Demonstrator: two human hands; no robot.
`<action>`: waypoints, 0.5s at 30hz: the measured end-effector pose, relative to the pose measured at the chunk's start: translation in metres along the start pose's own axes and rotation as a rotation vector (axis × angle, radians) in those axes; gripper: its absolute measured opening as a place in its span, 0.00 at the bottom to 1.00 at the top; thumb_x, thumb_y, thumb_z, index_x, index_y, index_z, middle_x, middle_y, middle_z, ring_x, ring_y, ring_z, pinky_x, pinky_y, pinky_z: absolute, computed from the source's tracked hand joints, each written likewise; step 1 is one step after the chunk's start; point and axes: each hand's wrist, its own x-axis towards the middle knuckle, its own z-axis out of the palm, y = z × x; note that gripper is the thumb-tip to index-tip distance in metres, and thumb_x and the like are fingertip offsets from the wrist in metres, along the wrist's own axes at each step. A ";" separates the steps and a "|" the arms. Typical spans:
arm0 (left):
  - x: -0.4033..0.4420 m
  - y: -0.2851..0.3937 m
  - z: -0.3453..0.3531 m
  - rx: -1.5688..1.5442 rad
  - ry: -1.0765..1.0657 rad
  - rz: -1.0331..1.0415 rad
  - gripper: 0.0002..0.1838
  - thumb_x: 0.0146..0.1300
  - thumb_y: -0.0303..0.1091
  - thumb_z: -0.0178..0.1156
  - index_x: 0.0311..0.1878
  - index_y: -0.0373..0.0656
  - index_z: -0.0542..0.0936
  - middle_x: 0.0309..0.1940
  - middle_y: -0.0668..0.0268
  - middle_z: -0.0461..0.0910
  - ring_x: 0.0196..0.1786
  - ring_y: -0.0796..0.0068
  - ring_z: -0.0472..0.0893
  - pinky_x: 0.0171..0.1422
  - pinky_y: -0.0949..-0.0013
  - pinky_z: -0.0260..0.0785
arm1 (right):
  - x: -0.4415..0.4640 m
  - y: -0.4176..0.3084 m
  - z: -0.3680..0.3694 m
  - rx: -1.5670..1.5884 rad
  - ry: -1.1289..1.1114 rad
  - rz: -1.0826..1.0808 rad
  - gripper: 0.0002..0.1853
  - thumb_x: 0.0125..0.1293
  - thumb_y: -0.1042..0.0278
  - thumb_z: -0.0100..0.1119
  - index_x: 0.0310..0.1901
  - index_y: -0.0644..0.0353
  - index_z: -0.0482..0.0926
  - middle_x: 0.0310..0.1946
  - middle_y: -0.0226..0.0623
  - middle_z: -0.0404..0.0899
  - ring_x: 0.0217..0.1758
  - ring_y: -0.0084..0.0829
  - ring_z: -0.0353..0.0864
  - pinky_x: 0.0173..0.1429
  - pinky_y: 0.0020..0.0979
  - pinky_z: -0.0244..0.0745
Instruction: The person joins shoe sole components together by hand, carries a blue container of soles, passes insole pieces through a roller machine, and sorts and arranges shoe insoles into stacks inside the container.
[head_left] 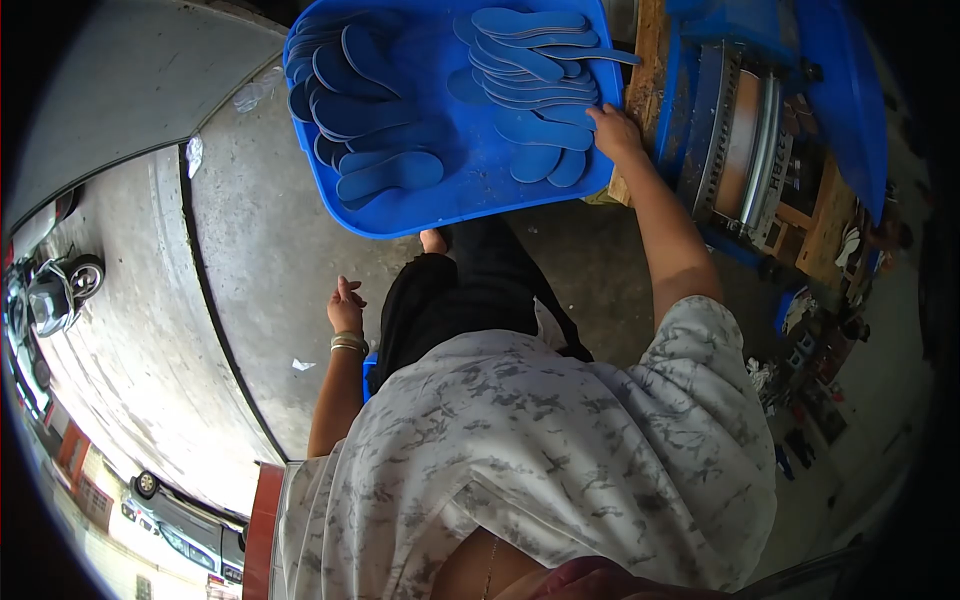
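Note:
My right hand point(616, 132) reaches to the right edge of a blue tray point(460, 205), its fingers closed at the end of a blue insole point(566, 114). The fingertips are partly hidden there. Around it lies a fanned stack of blue insoles point(520, 75), with one insole point(590, 54) poking over the tray's rim. On the tray's left side sits another overlapping pile of insoles point(365, 120). My left hand point(346, 305), with bangles on the wrist, hangs beside my leg below the tray, fingers loosely apart and holding nothing.
Right of the tray stands a blue machine with a metal roller point(765, 150) on a wooden frame point(650, 70). Assorted items clutter the floor farther right. Left are a grey panel point(110, 90), a motor scooter point(65, 290) and a parked car point(185, 530) outside.

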 end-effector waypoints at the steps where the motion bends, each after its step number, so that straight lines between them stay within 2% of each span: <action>1: 0.000 0.000 0.001 -0.002 -0.001 0.001 0.30 0.72 0.58 0.48 0.39 0.39 0.84 0.16 0.71 0.70 0.21 0.80 0.72 0.26 0.74 0.61 | 0.000 0.003 0.005 -0.041 0.048 -0.010 0.08 0.59 0.67 0.65 0.37 0.56 0.76 0.43 0.39 0.75 0.49 0.46 0.77 0.49 0.43 0.75; 2: 0.001 -0.001 0.000 -0.010 0.000 0.001 0.29 0.72 0.58 0.48 0.38 0.39 0.84 0.16 0.71 0.71 0.21 0.80 0.72 0.26 0.74 0.62 | -0.001 -0.003 -0.006 -0.042 0.049 -0.011 0.08 0.59 0.67 0.65 0.37 0.56 0.76 0.43 0.39 0.75 0.49 0.46 0.77 0.49 0.43 0.75; 5: 0.001 -0.002 -0.002 -0.026 0.002 0.002 0.29 0.71 0.58 0.49 0.37 0.39 0.84 0.16 0.71 0.71 0.20 0.80 0.73 0.26 0.74 0.63 | -0.016 -0.022 -0.042 0.110 -0.284 -0.001 0.09 0.60 0.67 0.64 0.40 0.54 0.76 0.46 0.39 0.77 0.51 0.44 0.79 0.49 0.44 0.76; 9: 0.000 0.003 -0.003 -0.028 0.014 0.013 0.29 0.71 0.58 0.50 0.37 0.39 0.84 0.16 0.71 0.71 0.21 0.80 0.73 0.26 0.74 0.63 | -0.056 -0.032 -0.030 0.130 -0.314 -0.093 0.11 0.61 0.63 0.63 0.43 0.52 0.75 0.49 0.40 0.78 0.52 0.45 0.79 0.49 0.45 0.77; 12: 0.000 0.006 0.000 -0.022 -0.007 0.014 0.29 0.71 0.58 0.50 0.37 0.39 0.84 0.16 0.71 0.71 0.21 0.80 0.73 0.26 0.74 0.63 | -0.063 -0.038 -0.022 0.178 -0.215 0.103 0.13 0.62 0.59 0.63 0.45 0.52 0.76 0.50 0.43 0.78 0.54 0.45 0.79 0.49 0.45 0.77; 15: 0.000 0.011 0.001 -0.003 -0.012 0.023 0.28 0.71 0.58 0.50 0.37 0.39 0.84 0.16 0.71 0.71 0.21 0.80 0.73 0.26 0.74 0.63 | -0.037 -0.027 -0.019 0.102 -0.140 0.173 0.15 0.62 0.57 0.63 0.47 0.53 0.75 0.48 0.43 0.79 0.53 0.46 0.79 0.49 0.45 0.77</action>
